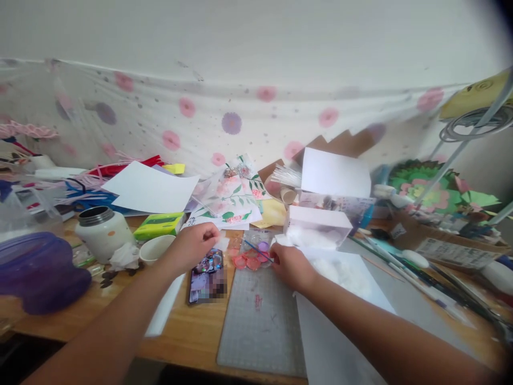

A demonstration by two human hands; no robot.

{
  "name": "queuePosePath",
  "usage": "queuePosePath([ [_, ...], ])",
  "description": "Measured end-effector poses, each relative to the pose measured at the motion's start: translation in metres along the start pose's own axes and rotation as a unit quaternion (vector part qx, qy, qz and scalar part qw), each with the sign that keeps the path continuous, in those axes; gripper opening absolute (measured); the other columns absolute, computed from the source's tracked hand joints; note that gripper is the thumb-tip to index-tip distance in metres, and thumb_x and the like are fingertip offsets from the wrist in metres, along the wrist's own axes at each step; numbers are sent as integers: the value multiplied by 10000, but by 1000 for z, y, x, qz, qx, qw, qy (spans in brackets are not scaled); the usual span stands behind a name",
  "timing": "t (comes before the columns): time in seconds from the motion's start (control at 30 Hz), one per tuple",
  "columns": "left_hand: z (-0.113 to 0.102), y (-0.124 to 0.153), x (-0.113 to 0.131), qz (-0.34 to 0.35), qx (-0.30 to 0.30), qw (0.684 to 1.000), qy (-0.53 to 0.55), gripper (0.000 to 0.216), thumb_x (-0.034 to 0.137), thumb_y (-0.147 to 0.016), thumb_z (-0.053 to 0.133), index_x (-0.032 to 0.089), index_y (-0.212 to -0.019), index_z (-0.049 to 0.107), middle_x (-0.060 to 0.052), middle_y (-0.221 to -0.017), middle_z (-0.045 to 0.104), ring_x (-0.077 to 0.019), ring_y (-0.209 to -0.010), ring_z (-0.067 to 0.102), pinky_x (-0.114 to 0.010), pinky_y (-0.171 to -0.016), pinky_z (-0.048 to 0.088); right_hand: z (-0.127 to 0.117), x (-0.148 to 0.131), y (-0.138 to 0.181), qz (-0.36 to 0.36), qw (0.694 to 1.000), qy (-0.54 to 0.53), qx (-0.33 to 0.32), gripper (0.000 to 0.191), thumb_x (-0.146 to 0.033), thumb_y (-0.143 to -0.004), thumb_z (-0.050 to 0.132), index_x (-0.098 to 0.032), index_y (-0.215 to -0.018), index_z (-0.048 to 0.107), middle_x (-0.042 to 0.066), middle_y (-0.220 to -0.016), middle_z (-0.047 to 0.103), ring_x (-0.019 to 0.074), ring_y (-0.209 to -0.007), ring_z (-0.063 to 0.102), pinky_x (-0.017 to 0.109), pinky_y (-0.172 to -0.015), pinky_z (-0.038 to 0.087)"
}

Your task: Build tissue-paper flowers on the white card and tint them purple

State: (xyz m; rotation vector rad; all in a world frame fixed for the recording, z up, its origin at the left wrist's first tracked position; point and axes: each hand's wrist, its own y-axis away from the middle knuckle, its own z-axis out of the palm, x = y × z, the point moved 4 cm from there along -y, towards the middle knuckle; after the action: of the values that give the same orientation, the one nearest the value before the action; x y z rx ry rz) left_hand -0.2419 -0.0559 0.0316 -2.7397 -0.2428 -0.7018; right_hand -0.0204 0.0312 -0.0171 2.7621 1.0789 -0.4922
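Note:
My right hand point(290, 264) pinches a thin blue stick point(254, 247), which slants up to the left over several small round pink, orange and purple pieces point(251, 260). Those pieces lie at the far end of a grey cutting mat point(262, 315). My left hand point(197, 246) is closed, its fingers curled together above the table; a whitish scrap point(221, 241) shows by the fingertips, and whether they grip it is unclear. Just below that hand lies a phone point(207, 275) in a patterned case, left of the mat.
On the left stand a white jar point(105, 232), a paper cup point(157, 248) and a purple container point(40, 272). A white box point(318, 222) with fluffy white stuffing and a white sheet point(328, 331) lie on the right. Papers point(154, 187) and craft sticks crowd the back.

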Motion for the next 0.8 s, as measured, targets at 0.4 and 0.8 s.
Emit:
queuePosePath([
  [0.4, 87, -51, 93, 45, -95, 994, 38, 193, 319, -889, 571, 152, -821, 643, 7, -723, 656, -141, -638, 608, -303, -646, 499, -95, 104, 128, 3, 947, -299, 116, 256, -408, -807, 606, -230, -956, 714, 52, -827, 643, 158, -680, 580, 265, -583, 497],
  [0.8, 86, -63, 146, 93, 101, 990, -24, 235, 237, -808, 459, 187, -940, 646, -91, -1068, 637, -284, -1068, 537, -389, -924, 399, -97, 165, 207, -16, 931, -352, 94, 210, -385, -832, 643, -218, -942, 708, 62, -855, 688, 177, -799, 637, 292, -748, 503],
])
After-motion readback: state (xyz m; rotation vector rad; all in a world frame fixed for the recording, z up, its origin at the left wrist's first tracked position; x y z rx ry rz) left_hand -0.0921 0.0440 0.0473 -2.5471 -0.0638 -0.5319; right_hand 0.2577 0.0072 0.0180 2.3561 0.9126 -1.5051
